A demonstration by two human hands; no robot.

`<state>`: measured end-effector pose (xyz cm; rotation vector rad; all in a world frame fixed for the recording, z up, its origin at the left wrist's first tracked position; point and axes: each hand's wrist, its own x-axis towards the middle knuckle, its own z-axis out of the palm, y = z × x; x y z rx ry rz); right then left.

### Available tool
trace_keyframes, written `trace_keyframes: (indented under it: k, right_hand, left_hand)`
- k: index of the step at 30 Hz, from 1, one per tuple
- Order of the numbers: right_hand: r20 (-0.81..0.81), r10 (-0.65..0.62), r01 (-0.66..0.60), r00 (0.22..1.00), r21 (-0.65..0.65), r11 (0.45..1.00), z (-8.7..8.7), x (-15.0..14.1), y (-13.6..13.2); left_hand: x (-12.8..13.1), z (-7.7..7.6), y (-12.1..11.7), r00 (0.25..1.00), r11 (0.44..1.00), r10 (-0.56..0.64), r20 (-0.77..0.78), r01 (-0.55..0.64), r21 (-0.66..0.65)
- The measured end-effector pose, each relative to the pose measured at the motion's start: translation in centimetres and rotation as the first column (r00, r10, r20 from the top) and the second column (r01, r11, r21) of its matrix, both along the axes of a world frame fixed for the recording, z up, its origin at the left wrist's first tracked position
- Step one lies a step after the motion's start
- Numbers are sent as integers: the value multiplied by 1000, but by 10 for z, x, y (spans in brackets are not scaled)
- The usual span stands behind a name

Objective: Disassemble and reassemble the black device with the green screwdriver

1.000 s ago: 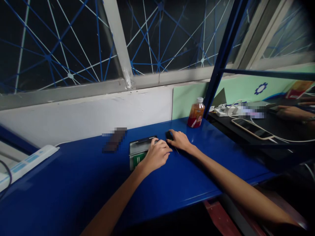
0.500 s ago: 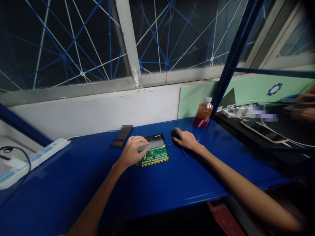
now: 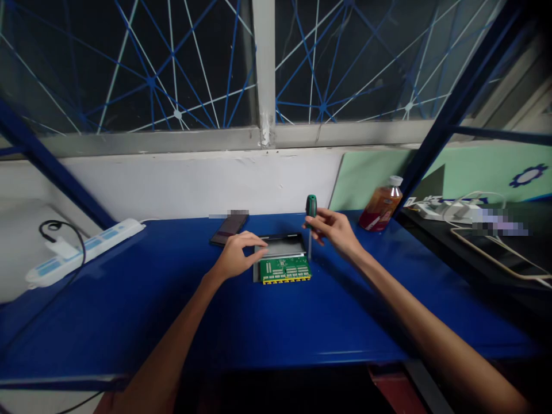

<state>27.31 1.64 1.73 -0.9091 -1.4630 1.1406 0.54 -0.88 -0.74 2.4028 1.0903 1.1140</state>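
My right hand (image 3: 334, 230) grips a green-handled screwdriver (image 3: 311, 210) upright, its shaft pointing down beside the right edge of a green circuit board (image 3: 287, 268). The board has a row of yellow-edged connectors along its near side. It sits at the near side of a dark, shallow casing (image 3: 288, 246) with a grey inner panel. At the casing's left edge is my left hand (image 3: 239, 253), its thumb and fingers apart with nothing visible between them. Whether its fingertips touch the casing I cannot tell.
Behind my left hand lies a dark phone (image 3: 228, 226) on the blue table (image 3: 259, 328). A drink bottle (image 3: 382, 204) stands at the back right. A white power strip (image 3: 90, 253) lies at the left. Cables and another phone (image 3: 495, 253) are on the dark surface at right.
My right hand has lifted the screwdriver from the table and brought it upright next to the board. My left hand stays by the casing. The camera view has turned left.
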Motion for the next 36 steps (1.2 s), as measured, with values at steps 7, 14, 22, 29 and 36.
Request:
trace_keyframes:
  k: [7,14,22,29,36]
  right_hand:
    - [112,178,-193,978,138,972,4,-76,-4]
    - [242,168,-213,956,174,961,-7,-75,-8]
    - [363,133,-221,922,212,952,-4,-71,-10]
    - [366,130,-221,922,220,950,-3,-69,-10]
    - [392,120,-231,912,250,940,-2,-70,-11]
  left_hand:
    - [0,-3,0,998,989,-48,46,54,-139]
    - [1,-11,5,999,986,-23,23,27,-162]
    - [2,-13,6,1000,985,-20,-21,16,-174]
    - [2,-11,6,999,987,-19,-42,12,-159]
    - [1,-13,7,998,988,-20,-55,11,-157]
